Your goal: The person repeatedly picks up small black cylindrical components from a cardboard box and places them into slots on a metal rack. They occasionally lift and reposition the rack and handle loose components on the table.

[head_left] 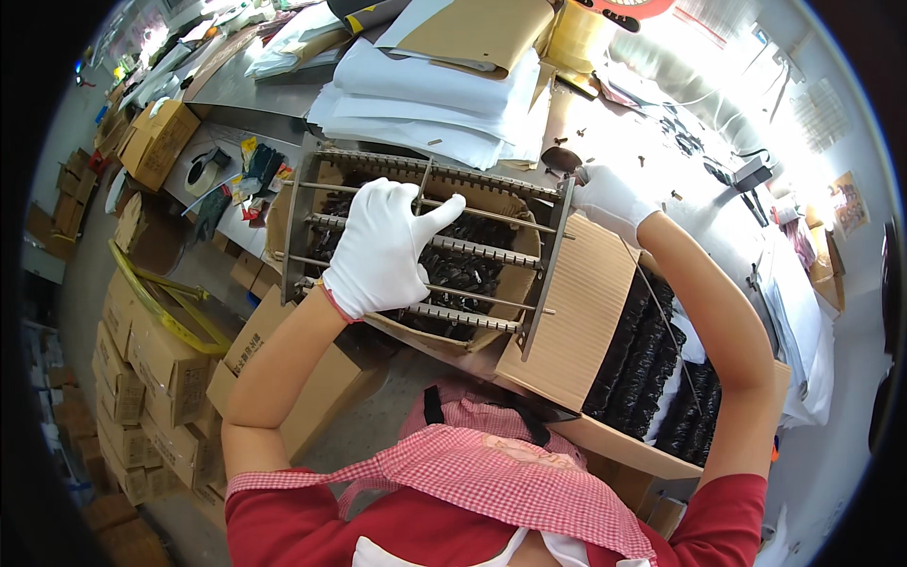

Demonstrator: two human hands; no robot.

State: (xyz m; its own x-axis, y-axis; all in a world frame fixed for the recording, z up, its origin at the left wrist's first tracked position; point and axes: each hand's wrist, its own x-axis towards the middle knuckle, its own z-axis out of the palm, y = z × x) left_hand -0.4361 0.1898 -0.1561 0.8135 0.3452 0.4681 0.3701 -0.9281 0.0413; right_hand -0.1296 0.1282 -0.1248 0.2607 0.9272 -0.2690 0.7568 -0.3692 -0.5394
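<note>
A metal rack point(487, 248) with toothed crossbars and round rods lies over an open cardboard box holding many small black parts point(463, 274). My left hand point(378, 255), in a white glove, lies across the rack's left half. Its fingers bend over the bars, and the thumb stretches to the right along a rod; the fingertips are partly hidden. At the far right corner, my right hand point(614, 203), also white-gloved, has its fingers closed at the rack's end plate point(556, 246). Just beyond those fingers a small dark brown rounded object point(560, 159) rests on the table.
Right of the rack stands an open carton point(567, 302) packed with black bundled pieces point(628, 354). Stacked white paper and envelopes point(425, 94) lie behind it. Small brown pieces are scattered on the table point(614, 142). Cartons point(156, 345) and a yellow frame point(179, 302) are at left.
</note>
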